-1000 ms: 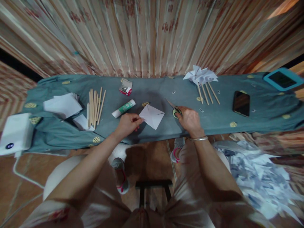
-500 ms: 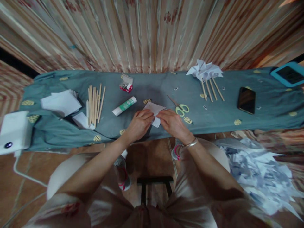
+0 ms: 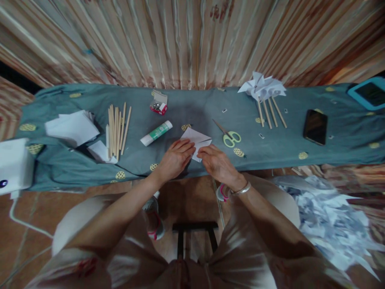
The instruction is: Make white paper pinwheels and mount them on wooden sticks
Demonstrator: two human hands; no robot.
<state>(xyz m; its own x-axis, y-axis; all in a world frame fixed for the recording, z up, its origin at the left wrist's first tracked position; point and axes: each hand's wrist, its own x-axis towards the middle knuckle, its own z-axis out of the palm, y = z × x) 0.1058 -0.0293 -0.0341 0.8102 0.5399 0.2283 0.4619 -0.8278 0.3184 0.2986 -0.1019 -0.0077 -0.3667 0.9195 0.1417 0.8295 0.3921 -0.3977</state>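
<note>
A white paper square [image 3: 195,138] with cut or crease lines lies on the cloth-covered table in front of me. My left hand [image 3: 178,157] presses on its left part, fingers together. My right hand [image 3: 217,161] is at its lower right, fingers curled and pinched at the paper's edge. A glue stick [image 3: 156,133] lies to the left of the paper, and scissors with green handles [image 3: 231,139] lie to the right. Behind the glue stick is an open small box of metal pins [image 3: 159,105].
Wooden sticks [image 3: 116,132] and a paper stack [image 3: 73,127] lie at left, near a white device [image 3: 15,164]. Paper pinwheels on sticks [image 3: 261,87], a phone [image 3: 315,127] and a blue-framed tablet [image 3: 368,93] are at right. A paper heap [image 3: 333,220] sits below the table's right edge.
My right hand has shifted slightly down and right, showing more of the paper's right corner, where a slit shows. My left hand stays on the paper. The view has shifted slightly.
</note>
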